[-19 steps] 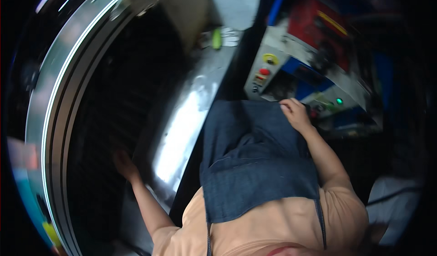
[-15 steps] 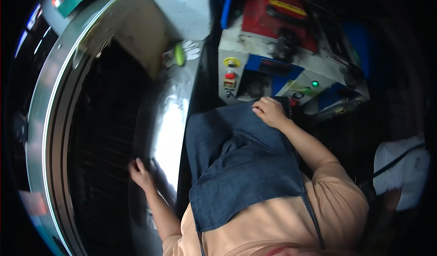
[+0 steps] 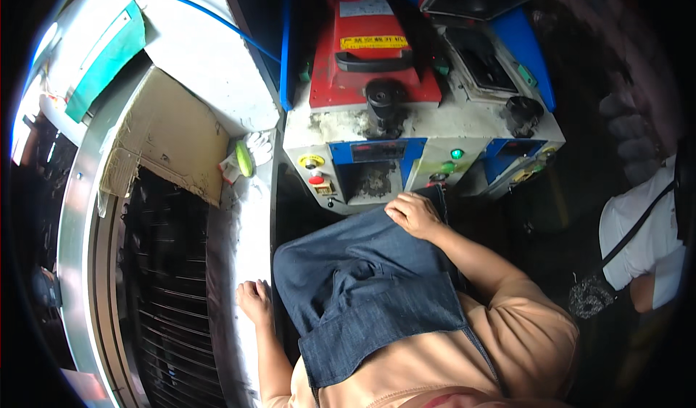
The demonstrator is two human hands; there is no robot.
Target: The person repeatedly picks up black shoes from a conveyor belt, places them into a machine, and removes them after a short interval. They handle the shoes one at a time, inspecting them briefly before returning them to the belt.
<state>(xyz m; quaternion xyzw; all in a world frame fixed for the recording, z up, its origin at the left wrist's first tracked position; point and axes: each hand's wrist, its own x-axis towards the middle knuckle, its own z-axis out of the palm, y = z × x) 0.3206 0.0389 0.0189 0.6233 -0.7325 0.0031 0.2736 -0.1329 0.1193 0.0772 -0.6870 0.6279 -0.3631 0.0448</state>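
Observation:
My left hand (image 3: 254,301) rests on the bright metal ledge (image 3: 250,256) at my left, its fingers curled in and nothing seen in them. My right hand (image 3: 415,214) lies on the dark blue apron (image 3: 377,292) over my lap, near the knee. Its fingers are loosely bent over the cloth, and I see no object in them. Ahead of my knees stands a machine (image 3: 428,132) with a red cover (image 3: 384,82), a black handle, black knobs and a lit green button (image 3: 457,153).
Along the left runs a conveyor of dark rods (image 3: 177,314) beside a metal frame (image 3: 72,241). A cardboard flap (image 3: 170,132) hangs over its far end. White gloves (image 3: 259,147) and a green cucumber-like object (image 3: 243,159) lie on the ledge. Another person's white sleeve (image 3: 634,223) is at right.
My view has swung left and upward, bringing more of the machine in. My left hand has come from over the conveyor side onto the ledge, fingers now more curled. My right hand stays on the apron.

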